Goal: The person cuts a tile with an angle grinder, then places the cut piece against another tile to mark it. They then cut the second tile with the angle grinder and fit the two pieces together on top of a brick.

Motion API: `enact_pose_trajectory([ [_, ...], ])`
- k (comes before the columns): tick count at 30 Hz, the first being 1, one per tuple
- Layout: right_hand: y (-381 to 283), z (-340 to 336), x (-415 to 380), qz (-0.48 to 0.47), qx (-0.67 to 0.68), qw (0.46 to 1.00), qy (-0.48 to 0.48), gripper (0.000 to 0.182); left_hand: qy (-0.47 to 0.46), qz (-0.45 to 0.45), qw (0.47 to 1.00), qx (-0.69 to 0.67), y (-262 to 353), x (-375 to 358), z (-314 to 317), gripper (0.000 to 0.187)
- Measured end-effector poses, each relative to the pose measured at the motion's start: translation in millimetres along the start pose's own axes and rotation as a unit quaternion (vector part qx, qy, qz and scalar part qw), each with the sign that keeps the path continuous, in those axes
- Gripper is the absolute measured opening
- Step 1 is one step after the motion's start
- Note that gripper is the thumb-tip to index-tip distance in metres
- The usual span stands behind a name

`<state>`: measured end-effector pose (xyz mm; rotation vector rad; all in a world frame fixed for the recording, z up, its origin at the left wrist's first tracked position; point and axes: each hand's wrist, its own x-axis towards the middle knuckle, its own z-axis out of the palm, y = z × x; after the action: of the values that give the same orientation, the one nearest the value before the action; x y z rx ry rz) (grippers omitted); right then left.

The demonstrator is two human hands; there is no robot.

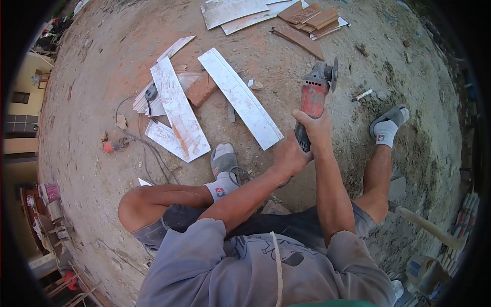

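A red and black angle grinder (314,97) is held up in front of my body, its disc (334,74) at the upper right end. My left hand (290,154) is closed round the black rear handle. My right hand (318,128) grips the red body just above it, thumb across the tool. Left of the grinder a long white tile strip (240,97) lies on the ground, its lower end near my left hand. Another white strip (180,110) lies farther left over smaller pieces and a brick (201,89).
White and brown tile pieces (312,18) lie at the top. A marker (362,95) is on the dirt at right. A second red tool (115,145) with cables lies at left. A wooden-handled tool (428,225) is at lower right, beyond my leg.
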<state>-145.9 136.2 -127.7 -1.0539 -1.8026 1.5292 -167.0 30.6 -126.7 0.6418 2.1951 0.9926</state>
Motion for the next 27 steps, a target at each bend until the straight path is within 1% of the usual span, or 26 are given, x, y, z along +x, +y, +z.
enact_pose_trajectory([
  [1,3.9,0.3,2.5,0.006,0.001,1.0,0.0,0.045,-0.011,-0.01,1.0,-0.003,-3.1,-0.5,1.4,0.08],
  [2,5.0,1.5,8.2,0.038,0.007,0.999,-0.006,0.045,-0.013,-0.014,1.0,0.001,-6.7,2.8,-1.3,0.08],
  [3,5.5,2.9,13.7,0.069,0.014,0.997,-0.011,0.045,-0.073,0.013,0.997,0.006,-11.4,11.1,-9.2,0.084],
  [4,5.9,2.0,21.2,0.069,0.021,0.997,-0.01,0.045,-0.128,0.042,0.991,0.012,-15.4,24.2,-20.6,0.088],
  [6,12.1,-7.7,34.2,0.072,0.008,0.996,-0.043,0.046,-0.03,0.147,0.987,0.057,-55.5,57.1,-36.4,0.088],
  [7,17.3,-13.2,40.4,0.074,0.01,0.996,-0.044,0.046,0.04,0.085,0.996,0.011,-67.5,70.8,-54.2,0.085],
  [8,23.4,-19.9,45.5,0.078,-0.012,0.996,-0.049,0.051,0.109,0.022,0.993,-0.036,-80.5,86.3,-73.4,0.082],
  [9,28.9,-25.2,48.1,0.082,-0.035,0.995,-0.052,0.055,0.224,-0.036,0.97,-0.086,-122.1,115.7,-78.9,0.071],
  [10,32.0,-29.3,46.0,0.074,-0.036,0.996,-0.043,0.056,0.214,-0.113,0.96,-0.137,-169.8,139.2,-92.2,0.066],
  [11,35.2,-31.9,46.1,0.076,-0.034,0.996,-0.041,0.056,0.204,-0.187,0.943,-0.187,-199.5,159.6,-106.7,0.061],
  [12,39.3,-34.7,45.1,0.087,-0.02,0.995,-0.05,0.056,0.202,-0.188,0.943,-0.184,-204.8,173.1,-113.8,0.061],
  [14,43.5,-34.9,43.1,0.109,-0.008,0.992,-0.057,0.057,0.223,-0.282,0.92,-0.153,-212.5,191.1,-115.6,0.047],
  [15,46.4,-34.3,43.3,0.118,-0.036,0.991,-0.057,0.057,0.21,-0.294,0.92,-0.151,-216.9,203.7,-104.6,0.047],
  [16,46.9,-34.3,43.7,0.119,-0.06,0.989,-0.06,0.057,0.256,-0.228,0.902,-0.264,-216.0,214.4,-98.4,0.044],
  [17,50.3,-35.0,44.9,0.125,-0.065,0.988,-0.06,0.057,0.299,-0.158,0.865,-0.371,-215.2,223.3,-92.2,0.042],
  [18,53.5,-35.2,45.6,0.141,-0.073,0.985,-0.067,0.058,0.308,-0.135,0.856,-0.393,-215.2,228.8,-86.9,0.041],
  [19,56.2,-35.1,45.9,0.156,-0.08,0.982,-0.074,0.059,0.305,-0.141,0.856,-0.392,-217.6,227.7,-83.9,0.041],
  [20,56.4,-33.9,46.9,0.159,-0.083,0.981,-0.073,0.059,0.315,-0.129,0.872,-0.351,-216.7,227.9,-82.9,0.042],
  [21,54.9,-32.0,47.3,0.148,-0.068,0.984,-0.072,0.06,0.326,-0.116,0.886,-0.31,-215.3,228.4,-81.8,0.043],
  [22,55.0,-30.6,47.2,0.139,-0.053,0.986,-0.071,0.061,0.325,-0.119,0.885,-0.311,-216.6,229.3,-80.6,0.043],
  [24,60.8,-29.9,47.3,0.151,-0.048,0.984,-0.075,0.061,0.344,-0.11,0.907,-0.218,-225.3,231.2,-80.1,0.043],
  [25,63.2,-29.1,47.9,0.159,-0.041,0.983,-0.078,0.062,0.344,-0.113,0.906,-0.218,-228.7,231.9,-78.0,0.043],
  [27,63.9,-26.9,45.9,0.15,-0.049,0.984,-0.078,0.062,0.37,-0.102,0.888,-0.252,-224.6,234.0,-71.1,0.043],
])
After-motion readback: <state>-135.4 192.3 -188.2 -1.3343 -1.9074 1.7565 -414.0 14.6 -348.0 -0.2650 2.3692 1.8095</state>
